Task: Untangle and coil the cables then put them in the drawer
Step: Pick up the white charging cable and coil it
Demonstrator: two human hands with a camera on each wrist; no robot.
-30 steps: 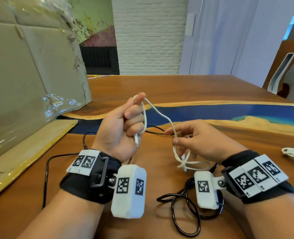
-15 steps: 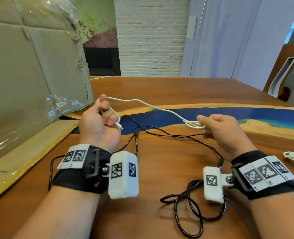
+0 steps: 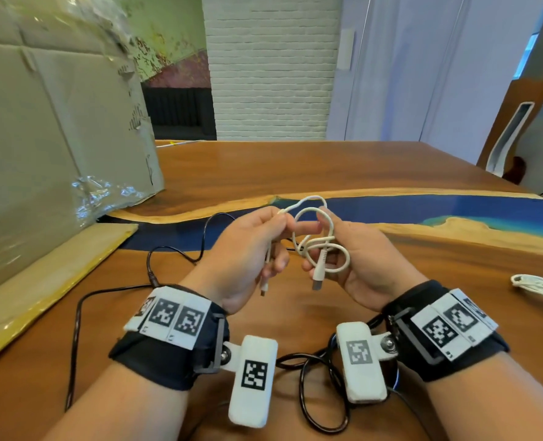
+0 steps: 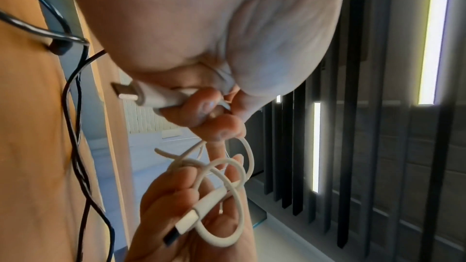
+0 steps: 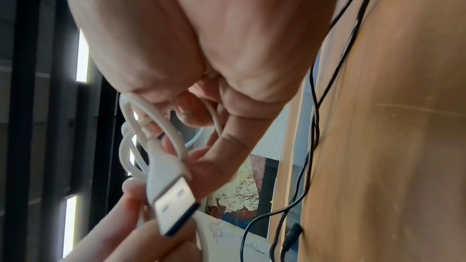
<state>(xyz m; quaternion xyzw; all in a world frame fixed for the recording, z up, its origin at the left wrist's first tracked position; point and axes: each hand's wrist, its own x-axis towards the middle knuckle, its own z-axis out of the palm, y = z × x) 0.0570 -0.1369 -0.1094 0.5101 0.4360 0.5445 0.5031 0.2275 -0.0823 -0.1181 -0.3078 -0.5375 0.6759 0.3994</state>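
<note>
Left hand (image 3: 248,253): fingers curled around one end of the white cable (image 3: 324,246), thumb and forefinger pinching the cord near the top of the hand. The small plug (image 4: 131,95) pokes out below the curled fingers, pointing toward the wooden table (image 3: 295,173).

Right hand (image 3: 359,259): palm turned up, fingers curled loosely through the loops of the same white cable, thumb side pressing the strands. Several small loops are gathered in this hand. The USB-A plug (image 3: 318,276) hangs out of the bundle, pointing down toward the table; in the right wrist view it sits at the front of the loops (image 5: 171,182).

Both hands are held above the table, close together, a short arc of cord bridging them at the top.

Relative to the table: black cable (image 3: 321,399) lies on its surface beneath the wrists in loose loops, with a strand running left past the left wrist. A second white cable bundle (image 3: 541,286) lies on the table at the right edge, well apart from the hands. Cardboard box (image 3: 50,138) stands at the table's left side, with a flat cardboard sheet (image 3: 50,275) lying in front of it.
</note>
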